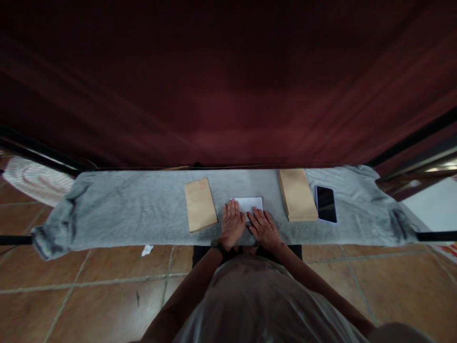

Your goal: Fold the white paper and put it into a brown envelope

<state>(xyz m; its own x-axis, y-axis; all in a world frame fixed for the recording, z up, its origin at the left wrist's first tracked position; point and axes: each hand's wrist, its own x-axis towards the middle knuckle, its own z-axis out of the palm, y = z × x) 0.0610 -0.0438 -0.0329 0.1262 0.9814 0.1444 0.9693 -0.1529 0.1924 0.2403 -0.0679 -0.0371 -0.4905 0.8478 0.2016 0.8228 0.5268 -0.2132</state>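
A tiled floor (114, 295) is seen below a long, narrow desk (124, 205), which is draped in soft grey cloth and backed by a dark red surface (221, 105). At the far left, beyond the desk's end, a pale striped cloth (39, 178) can be seen. A small white scrap (146, 249) is lying on the floor, in front of the desk's left part. Further right, a flat brown packet (200, 205) with a small red mark near its far edge is laid slightly askew on the desk. Beside it, the left hand (233, 223), with a dark band at the wrist, is laid palm down, its fingers straight and close together. A white sheet (250, 205) is covered in part by both hands and pressed at its near side. The right hand (264, 229) is held flat too, its fingers slightly spread and angled inward. To the right, a thicker brown stack (298, 197) is placed, and just beside it a dark-screened phone (326, 205) is laid, face up.
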